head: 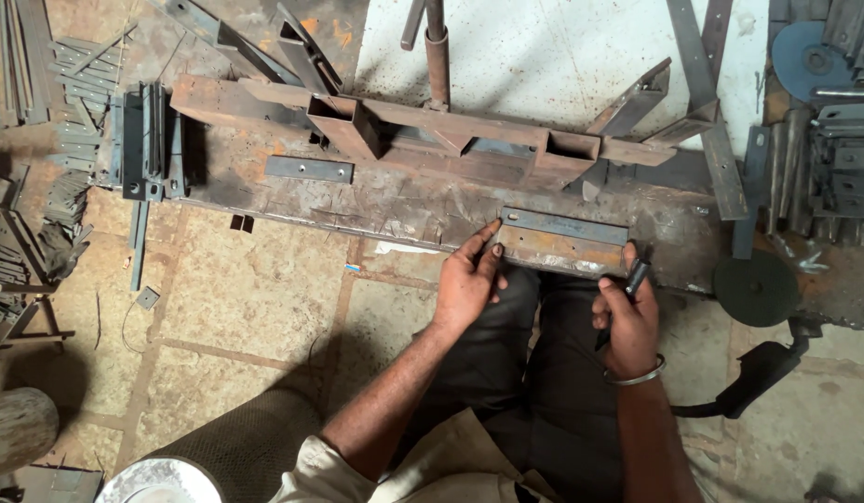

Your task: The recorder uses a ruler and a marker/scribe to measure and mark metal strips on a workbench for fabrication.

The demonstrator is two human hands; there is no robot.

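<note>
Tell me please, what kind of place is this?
Probably a small metal workshop. Rusty steel bars and square tubes lie on the stone floor, cutting discs rest nearby, and the left hand steadies a flat steel piece.

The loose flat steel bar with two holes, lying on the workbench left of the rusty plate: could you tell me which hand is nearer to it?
Left. The left hand rests on the rusty plate's left end, toward the flat bar; the right hand, holding a dark marker, is at the plate's far end.
</note>
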